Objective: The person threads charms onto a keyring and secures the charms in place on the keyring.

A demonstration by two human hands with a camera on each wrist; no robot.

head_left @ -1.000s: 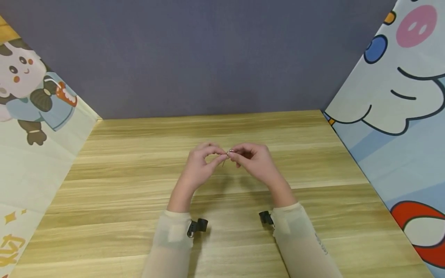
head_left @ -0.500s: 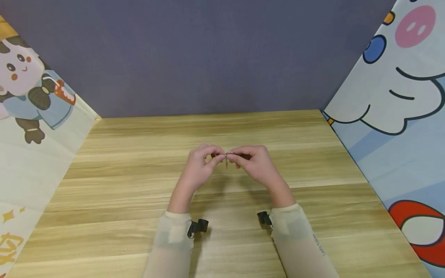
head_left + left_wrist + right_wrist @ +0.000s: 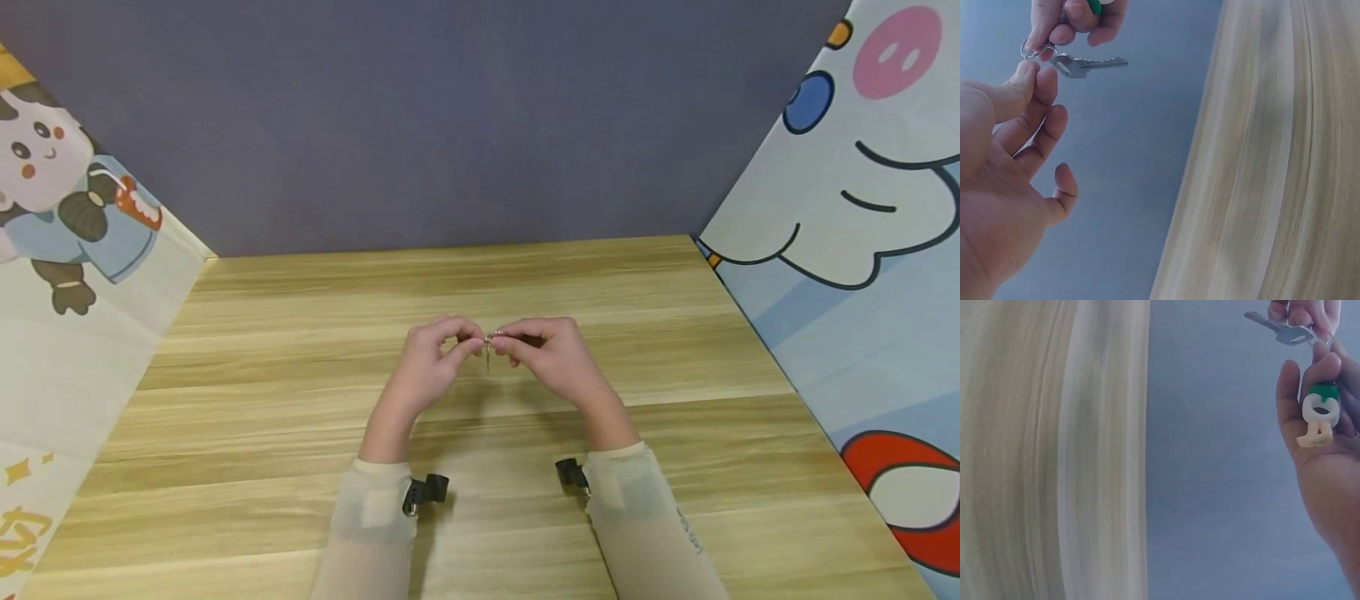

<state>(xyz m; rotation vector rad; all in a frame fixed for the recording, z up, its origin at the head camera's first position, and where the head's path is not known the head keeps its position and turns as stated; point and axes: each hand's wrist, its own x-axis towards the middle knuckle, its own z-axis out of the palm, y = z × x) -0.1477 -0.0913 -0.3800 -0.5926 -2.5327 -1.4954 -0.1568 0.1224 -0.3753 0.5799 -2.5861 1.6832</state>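
Both hands meet above the middle of the wooden table (image 3: 300, 400). My left hand (image 3: 468, 342) pinches a small metal key ring (image 3: 1037, 50) between thumb and forefinger (image 3: 1030, 74). My right hand (image 3: 508, 342) pinches the same ring from the other side. A silver key (image 3: 1089, 63) hangs from the ring, and in the head view the key (image 3: 487, 360) points down between the hands. A white and green charm (image 3: 1319, 416) on the ring lies against my right hand's fingers (image 3: 1329, 456). The key (image 3: 1277, 329) also shows at the top of the right wrist view.
A grey-purple wall (image 3: 450, 125) closes the back of the table. Cartoon-printed panels stand on the left (image 3: 67, 275) and right (image 3: 862, 250). Small black clips sit on both sleeves, left (image 3: 424, 492) and right (image 3: 572, 473).
The key has swung from a slant to hanging straight down. Both hands have stayed in almost the same place, still pinching the ring.
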